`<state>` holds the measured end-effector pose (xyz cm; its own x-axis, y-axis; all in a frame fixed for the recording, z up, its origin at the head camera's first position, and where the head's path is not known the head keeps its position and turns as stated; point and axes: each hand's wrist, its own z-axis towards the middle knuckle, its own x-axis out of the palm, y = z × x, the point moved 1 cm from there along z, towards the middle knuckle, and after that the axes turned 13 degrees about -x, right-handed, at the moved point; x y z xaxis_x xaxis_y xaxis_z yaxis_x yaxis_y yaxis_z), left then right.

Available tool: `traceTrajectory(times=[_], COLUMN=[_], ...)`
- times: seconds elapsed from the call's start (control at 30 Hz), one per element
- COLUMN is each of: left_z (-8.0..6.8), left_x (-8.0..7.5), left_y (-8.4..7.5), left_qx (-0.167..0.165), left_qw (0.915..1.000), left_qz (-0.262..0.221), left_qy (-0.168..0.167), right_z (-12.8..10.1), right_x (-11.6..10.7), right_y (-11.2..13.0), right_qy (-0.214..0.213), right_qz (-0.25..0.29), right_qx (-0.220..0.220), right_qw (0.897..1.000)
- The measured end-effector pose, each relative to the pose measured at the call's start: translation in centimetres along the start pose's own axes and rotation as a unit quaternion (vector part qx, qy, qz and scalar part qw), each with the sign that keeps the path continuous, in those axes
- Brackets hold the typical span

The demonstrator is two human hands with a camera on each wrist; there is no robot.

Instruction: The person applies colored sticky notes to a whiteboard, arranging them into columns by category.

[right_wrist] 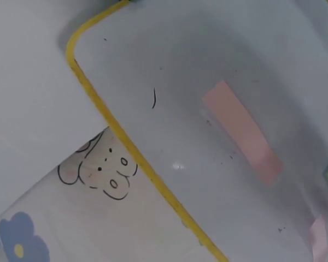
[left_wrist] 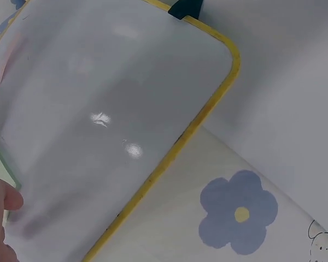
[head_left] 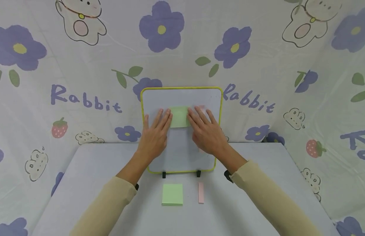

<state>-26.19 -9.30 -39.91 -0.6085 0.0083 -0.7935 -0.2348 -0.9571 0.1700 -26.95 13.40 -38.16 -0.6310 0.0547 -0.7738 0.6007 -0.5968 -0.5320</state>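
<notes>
Both hands, left (head_left: pixel 154 135) and right (head_left: pixel 206 131), lie flat with fingers straight, gripping nothing, pressing the edges of a green note (head_left: pixel 179 116) onto the propped whiteboard (head_left: pixel 182 154), apparently to stick it, while a green pad (head_left: pixel 172 194) and pink strip (head_left: pixel 201 192) wait on the worktop (head_left: pixel 91 170).

Staged tabletop booth: rabbit-print cloth backdrop (head_left: pixel 82 65), plain table (head_left: pixel 247 209).

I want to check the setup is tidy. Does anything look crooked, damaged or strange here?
Nothing stands out. The whiteboard stands upright on the table, both hands press a green note flat on it, and the green pad and pink strip lie straight in front.
</notes>
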Motion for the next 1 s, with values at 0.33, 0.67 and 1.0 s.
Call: traceTrajectory(times=[0.33,0.67,1.0], left_z=[-4.0,-10.9,-16.7], left_x=[0.2,2.9,5.3], left_y=[1.0,1.4,1.3], left_qx=[0.062,0.113,0.158], left_qw=[0.9977,0.9847,0.964], left_qz=[-0.024,-0.085,-0.124], left_qy=[0.014,0.102,0.175], right_z=[-2.1,-5.2,-8.2], right_x=[0.5,2.0,4.5], right_y=[2.6,8.0,12.5], right_qy=[-0.021,0.016,0.104], right_qz=[0.079,0.228,0.403], right_qx=[-0.021,-0.065,-0.026], right_qw=[0.996,0.971,0.909])
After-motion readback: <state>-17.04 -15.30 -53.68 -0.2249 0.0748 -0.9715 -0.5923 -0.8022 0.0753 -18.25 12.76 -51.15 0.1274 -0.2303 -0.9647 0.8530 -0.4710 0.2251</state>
